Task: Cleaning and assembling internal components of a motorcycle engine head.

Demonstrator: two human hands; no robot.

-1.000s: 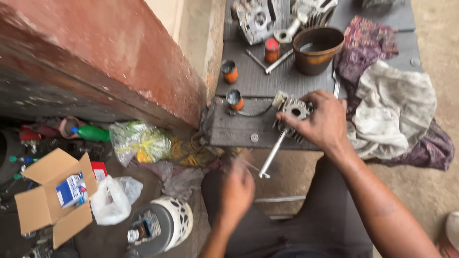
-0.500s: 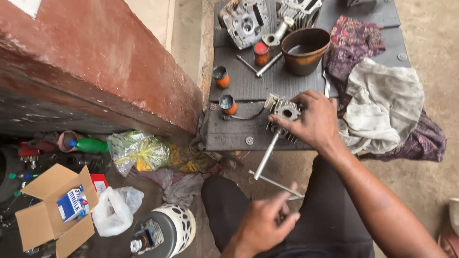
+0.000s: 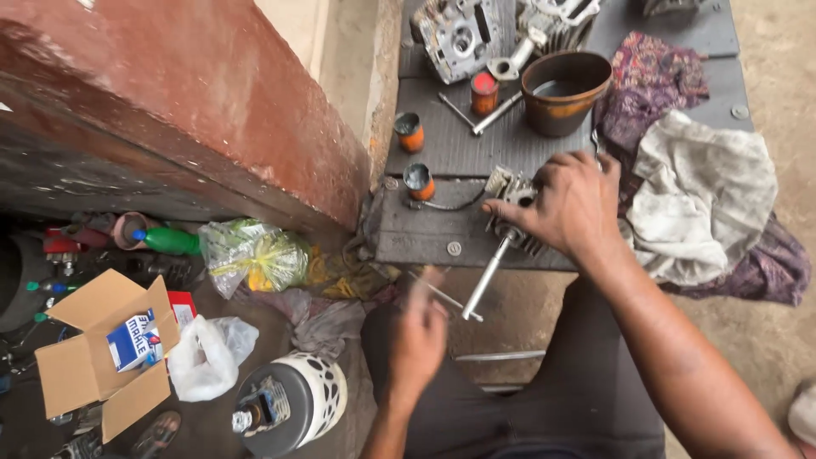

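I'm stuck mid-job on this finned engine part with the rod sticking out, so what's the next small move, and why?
Probably bring the left hand up to the T-handled rod. The right hand already presses the finned metal part down at the bench edge, and the rod juts out of it toward you with nothing on its handle. The left hand is blurred just beside the handle's crossbar.

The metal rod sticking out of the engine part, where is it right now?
In the head view, the metal rod slants down-left off the bench edge, from the engine part under the right hand, above the left hand.
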